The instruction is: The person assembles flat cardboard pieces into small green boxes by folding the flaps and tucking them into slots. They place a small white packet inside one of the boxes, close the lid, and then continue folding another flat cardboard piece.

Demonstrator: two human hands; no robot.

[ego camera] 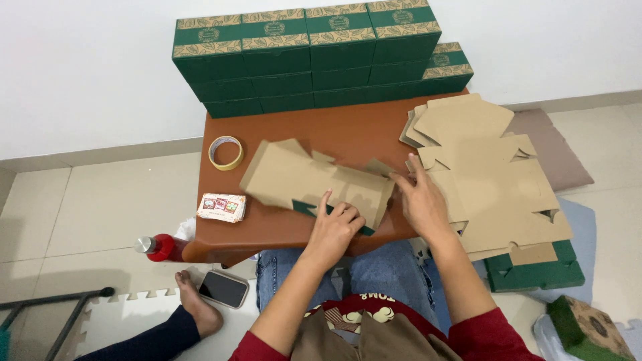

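While the left hand (pixel 334 226) presses flat, fingers spread, on a half-folded carton (pixel 314 180) lying on the brown desk (pixel 348 130), the right hand (pixel 421 200) rests open at the carton's right end. Flat blanks (pixel 495 180) lie just right; green boxes (pixel 314 57) are stacked behind, a tape roll (pixel 225 152) to the left.

One head-worn camera looks steeply down from close above the brown table (pixel 281 230). It faces forward toward the white wall (pixel 87 73)

green box (pixel 590 329) cut by frame edge
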